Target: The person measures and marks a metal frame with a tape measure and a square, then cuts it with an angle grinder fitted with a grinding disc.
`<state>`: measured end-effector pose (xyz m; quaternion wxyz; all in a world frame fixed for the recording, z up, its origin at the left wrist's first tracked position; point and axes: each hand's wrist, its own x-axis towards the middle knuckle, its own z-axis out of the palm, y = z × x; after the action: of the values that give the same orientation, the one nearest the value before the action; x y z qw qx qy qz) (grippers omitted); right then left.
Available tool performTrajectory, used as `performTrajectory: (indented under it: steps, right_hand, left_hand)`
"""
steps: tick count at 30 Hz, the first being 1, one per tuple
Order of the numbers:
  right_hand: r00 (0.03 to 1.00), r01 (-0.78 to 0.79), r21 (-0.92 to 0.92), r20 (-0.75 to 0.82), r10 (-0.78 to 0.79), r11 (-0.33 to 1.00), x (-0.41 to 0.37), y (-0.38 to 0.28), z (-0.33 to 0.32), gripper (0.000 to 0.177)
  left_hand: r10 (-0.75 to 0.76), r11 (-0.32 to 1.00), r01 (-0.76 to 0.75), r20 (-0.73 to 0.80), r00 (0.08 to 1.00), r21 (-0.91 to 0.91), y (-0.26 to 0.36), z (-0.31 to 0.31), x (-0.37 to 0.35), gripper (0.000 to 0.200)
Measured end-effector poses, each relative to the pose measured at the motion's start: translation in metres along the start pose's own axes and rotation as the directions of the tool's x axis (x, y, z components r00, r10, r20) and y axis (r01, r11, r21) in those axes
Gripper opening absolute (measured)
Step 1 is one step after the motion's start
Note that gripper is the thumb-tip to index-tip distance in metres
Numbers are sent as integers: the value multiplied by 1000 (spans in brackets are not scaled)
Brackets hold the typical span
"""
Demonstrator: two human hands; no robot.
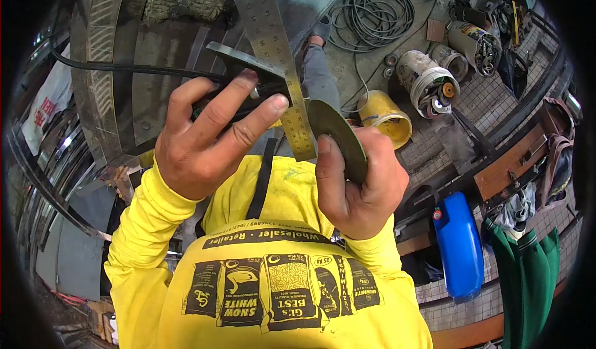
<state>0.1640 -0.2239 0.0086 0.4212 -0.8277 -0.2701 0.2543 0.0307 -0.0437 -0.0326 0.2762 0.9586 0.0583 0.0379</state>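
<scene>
My left hand (214, 122) is wrapped round a dark tool with a flat metal plate (245, 62) on its far side; a black cable runs off it to the left. Between finger and thumb, my right hand (360, 181) pinches a thin dark green disc (338, 139), tilted nearly edge-on. A long steel ruler (273, 45) lies beyond and between both hands, its near end beside the disc. How the tool meets the ruler is hidden by my fingers.
Coiled cable (374, 17) lies on the floor ahead, near a person's leg (320, 70). To the right are a yellow bucket (386, 116), a white bucket (422, 76) holding discs, a blue container (459, 246) and green cloth (528, 281). Metal bars (59, 163) stand left.
</scene>
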Motion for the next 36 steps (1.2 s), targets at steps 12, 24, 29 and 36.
performTrajectory:
  steps: [12, 24, 29, 36]
  right_hand:
    - [1000, 26, -17, 1, -26, 1000, 1, -1, 1, 23]
    - [998, 45, -24, -42, -46, 999, 0, 0, 5, 24]
    - [999, 19, -43, -28, -21, 999, -1, -3, 4, 24]
    - [999, 38, -82, -22, -40, 996, 1, -5, 4, 25]
  left_hand:
    - [3, 1000, -3, 1, 1000, -6, -1, -1, 0, 63]
    - [5, 1000, -5, 10, 1000, 17, -1, 0, -2, 62]
    - [-9, 1000, 8, 22, 1000, 7, 1, -2, 0, 63]
    - [-10, 1000, 10, 27, 1000, 2, 1, -3, 0, 63]
